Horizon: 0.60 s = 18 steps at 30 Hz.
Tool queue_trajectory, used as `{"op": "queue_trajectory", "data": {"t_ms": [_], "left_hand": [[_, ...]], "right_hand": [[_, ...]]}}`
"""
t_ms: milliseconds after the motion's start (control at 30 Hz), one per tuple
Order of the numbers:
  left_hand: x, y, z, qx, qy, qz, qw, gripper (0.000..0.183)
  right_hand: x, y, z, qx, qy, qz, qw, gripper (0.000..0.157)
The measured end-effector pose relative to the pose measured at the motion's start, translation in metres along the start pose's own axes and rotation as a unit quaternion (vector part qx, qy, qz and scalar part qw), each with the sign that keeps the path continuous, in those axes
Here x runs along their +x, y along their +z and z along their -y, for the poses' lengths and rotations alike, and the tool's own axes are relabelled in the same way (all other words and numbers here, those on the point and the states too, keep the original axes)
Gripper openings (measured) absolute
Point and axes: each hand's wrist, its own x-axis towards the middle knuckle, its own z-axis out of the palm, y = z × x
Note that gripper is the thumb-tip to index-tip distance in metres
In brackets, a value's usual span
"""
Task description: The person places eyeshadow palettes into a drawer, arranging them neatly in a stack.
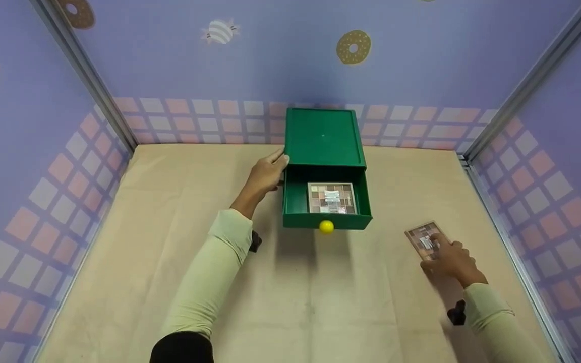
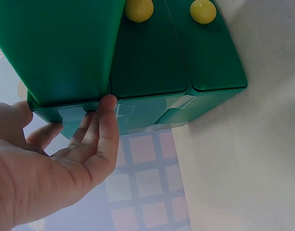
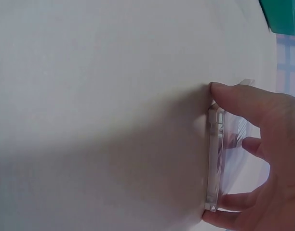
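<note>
A green drawer cabinet (image 1: 324, 137) stands against the back wall with its top drawer (image 1: 295, 220) pulled out. An eyeshadow palette (image 1: 331, 198) lies inside that drawer, towards its right side. My left hand (image 1: 266, 173) is at the cabinet's left side; in the left wrist view its fingertips (image 2: 108, 102) touch the side near the front edge, beside the pulled-out drawer. Off to the right, my right hand (image 1: 451, 259) holds a second eyeshadow palette (image 1: 423, 239) by its edges, thumb on one side and fingers on the other. This palette is at the tabletop, in a clear-edged case (image 3: 215, 159).
Two lower drawers (image 2: 150, 62) are closed, each with a yellow knob (image 2: 203, 11). Another yellow knob (image 1: 326, 227) sticks out from the open drawer's front. Patterned walls (image 1: 250, 60) enclose the cloth-covered table (image 1: 351, 302) at the back and sides.
</note>
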Motion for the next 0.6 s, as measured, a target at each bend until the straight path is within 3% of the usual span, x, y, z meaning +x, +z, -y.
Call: {"op": "queue_trajectory", "data": {"t_ms": [167, 433, 600], "left_hand": [[-0.0004, 0.0001, -0.0015, -0.004, 0.002, -0.001, 1.0000, 0.050], [0.0008, -0.0007, -0.0016, 0.005, -0.013, 0.004, 0.9999, 0.051], [0.0022, -0.0002, -0.0016, 0.006, -0.011, 0.003, 0.9999, 0.051]], "right_hand": [[0.0008, -0.0001, -0.0037, 0.001, -0.005, -0.012, 1.000, 0.084], [0.0007, 0.0018, -0.0107, -0.016, -0.036, -0.063, 0.997, 0.078], [0.0006, -0.0010, -0.0065, -0.004, -0.051, -0.086, 0.995, 0.082]]}}
